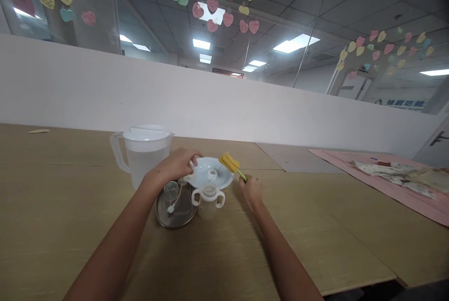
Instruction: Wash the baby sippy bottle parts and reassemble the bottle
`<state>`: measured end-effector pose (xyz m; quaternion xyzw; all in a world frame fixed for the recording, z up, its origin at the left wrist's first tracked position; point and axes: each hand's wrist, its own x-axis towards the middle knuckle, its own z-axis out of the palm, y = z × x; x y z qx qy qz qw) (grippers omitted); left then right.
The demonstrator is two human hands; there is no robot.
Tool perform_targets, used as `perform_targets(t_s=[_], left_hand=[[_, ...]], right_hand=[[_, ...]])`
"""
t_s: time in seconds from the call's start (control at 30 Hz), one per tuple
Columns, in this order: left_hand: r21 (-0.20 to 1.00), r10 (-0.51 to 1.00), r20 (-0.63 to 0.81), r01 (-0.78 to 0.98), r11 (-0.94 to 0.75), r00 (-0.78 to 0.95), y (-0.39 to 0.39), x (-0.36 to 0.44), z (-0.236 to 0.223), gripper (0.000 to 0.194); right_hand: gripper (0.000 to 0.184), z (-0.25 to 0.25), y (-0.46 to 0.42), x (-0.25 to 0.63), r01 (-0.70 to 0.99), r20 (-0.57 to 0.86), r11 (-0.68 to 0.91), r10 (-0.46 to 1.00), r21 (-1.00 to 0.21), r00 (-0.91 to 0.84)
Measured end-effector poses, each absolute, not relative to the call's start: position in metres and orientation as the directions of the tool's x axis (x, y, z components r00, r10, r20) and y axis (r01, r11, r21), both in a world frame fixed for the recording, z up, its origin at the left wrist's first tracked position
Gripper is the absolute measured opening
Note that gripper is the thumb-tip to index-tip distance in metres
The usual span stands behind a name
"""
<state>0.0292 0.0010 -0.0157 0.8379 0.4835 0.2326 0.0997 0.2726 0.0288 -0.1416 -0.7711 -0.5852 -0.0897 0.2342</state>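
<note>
My right hand (251,192) is closed around the green handle of a bottle brush with a yellow sponge head (229,163). The sponge is over the right rim of a white plate (227,180). At the plate's left rim is my left hand (180,160), its fingers bent and apart; whether it touches the rim I cannot tell. A white ring-shaped piece (212,174) lies on the plate. In front stands a clear baby bottle with two white handles (207,205), uncapped. On a grey metal tray (178,221) rest a clear cap (170,191) and a straw with a white weighted end (174,205).
A translucent lidded pitcher (147,151) with liquid stands behind my left forearm. A low white wall (210,109) with glass above borders the table (87,216). To the right, a pink cloth (351,170) carries papers. A thin flat piece (39,131) lies far left.
</note>
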Motion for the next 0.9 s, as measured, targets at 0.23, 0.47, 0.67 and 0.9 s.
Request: perform_targets(t_s=[0.23,0.47,0.67,0.9], left_hand=[[0.147,0.966,-0.052,0.959,-0.243,0.253,0.017,0.028,-0.037,0.039],[0.039,0.955,-0.209,0.977,-0.207,0.211,0.016,0.045,-0.049,0.047],[0.057,0.95,-0.105,0.955,-0.289,0.294,0.017,0.037,-0.049,0.043],[0.143,0.9,0.155,0.892,-0.429,0.408,0.042,0.053,-0.062,0.037]], right_hand=[[0.031,-0.144,0.03,0.271,0.94,0.381,-0.205,0.874,-0.272,0.301],[0.032,-0.148,0.033,0.275,0.934,0.344,-0.222,0.885,-0.281,0.314],[0.032,-0.149,0.034,0.275,0.933,0.352,-0.232,0.879,-0.274,0.322],[0.031,-0.147,0.034,0.272,0.936,0.36,-0.206,0.882,-0.285,0.303]])
